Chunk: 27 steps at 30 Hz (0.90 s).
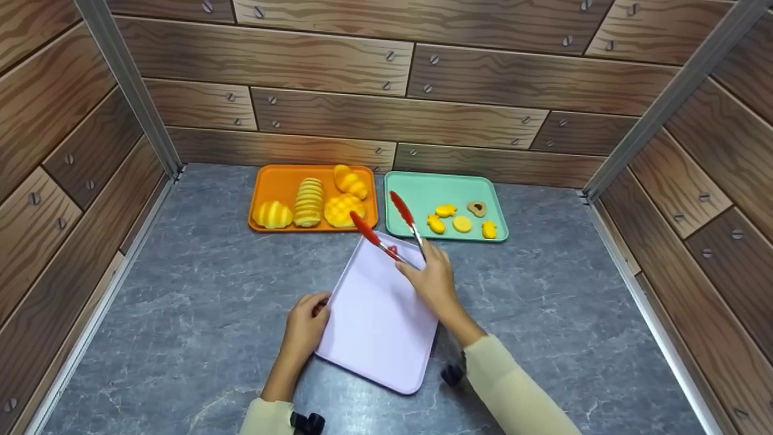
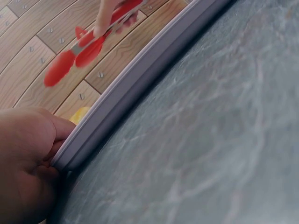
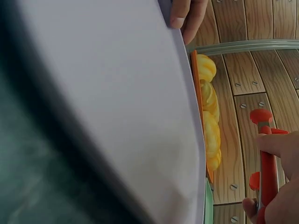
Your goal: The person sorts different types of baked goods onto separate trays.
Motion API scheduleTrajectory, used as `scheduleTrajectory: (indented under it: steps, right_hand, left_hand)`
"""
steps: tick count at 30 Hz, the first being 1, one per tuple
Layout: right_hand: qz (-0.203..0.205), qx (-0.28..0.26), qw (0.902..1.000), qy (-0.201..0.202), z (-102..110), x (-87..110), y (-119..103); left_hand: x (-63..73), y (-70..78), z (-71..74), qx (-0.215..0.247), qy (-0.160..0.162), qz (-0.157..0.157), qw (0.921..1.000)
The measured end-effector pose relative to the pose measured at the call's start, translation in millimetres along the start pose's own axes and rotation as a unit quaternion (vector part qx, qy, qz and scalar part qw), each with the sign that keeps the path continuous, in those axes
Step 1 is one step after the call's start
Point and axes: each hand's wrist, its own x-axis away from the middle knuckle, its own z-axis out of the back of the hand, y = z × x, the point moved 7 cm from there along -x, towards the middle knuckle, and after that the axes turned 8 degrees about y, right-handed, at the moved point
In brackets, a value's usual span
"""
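My left hand (image 1: 307,326) grips the left rim of a lavender tray (image 1: 380,320), which lies at a slant in front of me. In the right wrist view, that hand's thumb and fingers (image 3: 179,18) pinch the tray's edge. My right hand (image 1: 436,281) holds red-tipped metal tongs (image 1: 402,208) above the tray's far end. The tongs' arms are spread apart, nothing between their tips, which point at the far trays. From the left wrist view, the red tongs heads (image 2: 60,68) show raised above the tray's rim.
Behind stands an orange tray (image 1: 284,172) with several toy breads (image 1: 309,202). Right of it, a green tray (image 1: 416,181) carries several small yellow pieces (image 1: 462,224) and a brown ring-like piece (image 1: 476,209). Wood-patterned walls (image 1: 338,66) enclose the grey marbled table (image 1: 199,290).
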Motion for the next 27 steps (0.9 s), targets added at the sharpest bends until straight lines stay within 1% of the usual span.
scheduleTrajectory:
  steps: [4, 7, 9, 11, 16, 18, 21, 25, 27]
  right_hand:
    - [0.01, -0.004, 0.9998, 0.017, 21.4, 23.5, 6.4]
    - [0.0, -0.002, 0.9997, 0.024, 37.8, 40.0, 15.5]
    - [-0.006, 0.001, 0.9993, 0.036, 50.6, 49.1, 23.4]
    - [-0.008, 0.007, 0.9984, 0.055, 64.1, 56.7, 32.8]
    - [0.0, 0.028, 0.9936, 0.109, 93.6, 72.1, 59.0]
    - [-0.01, 0.04, 0.992, 0.12, 103.2, 77.4, 71.1]
    - [-0.042, 0.065, 0.9893, 0.124, 115.5, 85.1, 89.3]
    - [-0.098, 0.087, 0.985, 0.112, 125.5, 92.0, 110.1]
    - [-0.118, 0.093, 0.9832, 0.103, 128.5, 92.6, 117.1]
  left_hand:
    - [0.8, 0.1, 1.4, 0.003, 0.0, 0.002, 1.0]
    - [1.0, 0.1, 1.5, 0.008, -0.001, 0.004, 1.0]
    - [0.9, 0.5, 1.0, 0.009, -0.003, 0.002, 1.0]
    - [0.7, 0.7, 0.2, 0.01, -0.004, 0.002, 0.9999]
    - [-0.3, 0.6, -0.5, 0.014, 0.002, 0.005, 0.9999]
    - [-0.4, 0.3, -1.2, 0.014, 0.002, 0.005, 0.9999]
    - [0.6, -0.3, -2.4, 0.014, -0.002, 0.003, 0.9999]
    - [0.6, -0.5, -1.9, 0.02, -0.005, 0.0, 0.9998]
    - [-0.7, 0.0, -1.3, 0.021, -0.005, 0.0, 0.9998]
